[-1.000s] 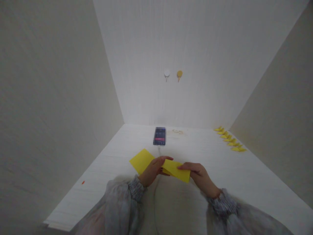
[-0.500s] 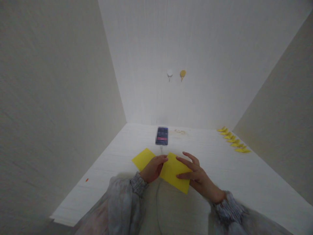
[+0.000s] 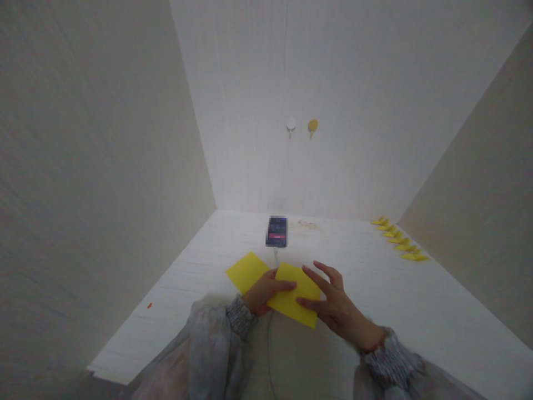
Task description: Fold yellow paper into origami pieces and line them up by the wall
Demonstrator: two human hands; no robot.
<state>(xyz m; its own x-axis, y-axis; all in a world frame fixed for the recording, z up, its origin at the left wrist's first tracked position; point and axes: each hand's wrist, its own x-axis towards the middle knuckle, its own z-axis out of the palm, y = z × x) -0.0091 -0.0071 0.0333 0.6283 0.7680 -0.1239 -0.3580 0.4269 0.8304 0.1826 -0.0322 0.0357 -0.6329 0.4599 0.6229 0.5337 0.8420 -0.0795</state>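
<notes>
Since 0.5 s ago: L hand (image 3: 262,291) fingers have slid further right across folded yellow sheet (image 3: 293,297); R hand (image 3: 333,308) much as before.

Items, left to right:
- Red speck (image 3: 149,305): lower left, on white surface (image 3: 416,300), well apart from the rest.
- Flat yellow sheet (image 3: 245,269): lower centre, on surface, just left of L hand.
- L hand: fingers laid on folded sheet's left part; thumb hidden, so can't tell if grip is closed on it.
- Phone (image 3: 277,231): centre, screen blurred; white cable (image 3: 273,256) runs down twd hands.
- White hook (image 3: 290,125), yellow hook (image 3: 312,126): side by side on back wall (image 3: 333,83).
- Folded yellow sheet: lower centre, betw. both hands.
- R hand: grip open, fingers spread flat on sheet's right part.
- Row of small folded yellow pieces (image 3: 397,240): centre right, along the right wall.
</notes>
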